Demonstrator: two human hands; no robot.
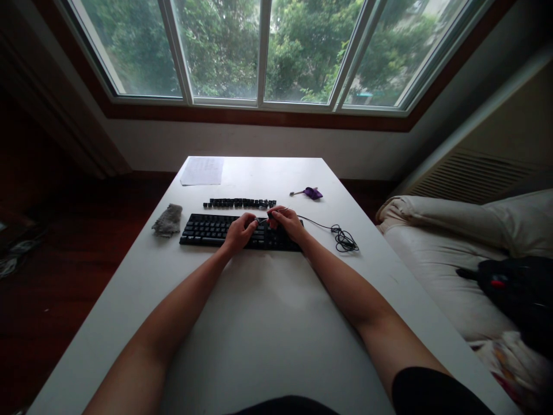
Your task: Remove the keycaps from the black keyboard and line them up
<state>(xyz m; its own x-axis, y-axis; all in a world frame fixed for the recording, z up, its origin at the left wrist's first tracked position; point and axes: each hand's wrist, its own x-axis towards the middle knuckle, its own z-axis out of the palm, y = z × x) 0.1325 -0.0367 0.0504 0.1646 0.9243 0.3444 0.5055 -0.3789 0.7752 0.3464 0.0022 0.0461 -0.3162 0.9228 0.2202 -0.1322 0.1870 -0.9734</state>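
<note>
A black keyboard (pixel 207 227) lies across the white table, most of its keys in place. Over its right half, my left hand (pixel 241 232) is closed in a pinch on a thin, metallic-looking piece (pixel 261 219), too small to name. Facing it, my right hand (pixel 288 222) pinches a small dark keycap (pixel 270 215). A thin pale stick also shows by the right fingers; whether it is gripped is unclear. Just behind the keyboard runs a row of loose black keycaps (pixel 237 203). My hands hide part of the keyboard's right side.
A grey cloth (pixel 167 221) lies left of the keyboard. Behind are a paper sheet (pixel 202 171) and a purple object with a brush-like end (pixel 313 193). A coiled black cable (pixel 344 238) rests right. Beside the table (pixel 259 323) stands a sofa (pixel 440 248) with a black bag (pixel 518 294).
</note>
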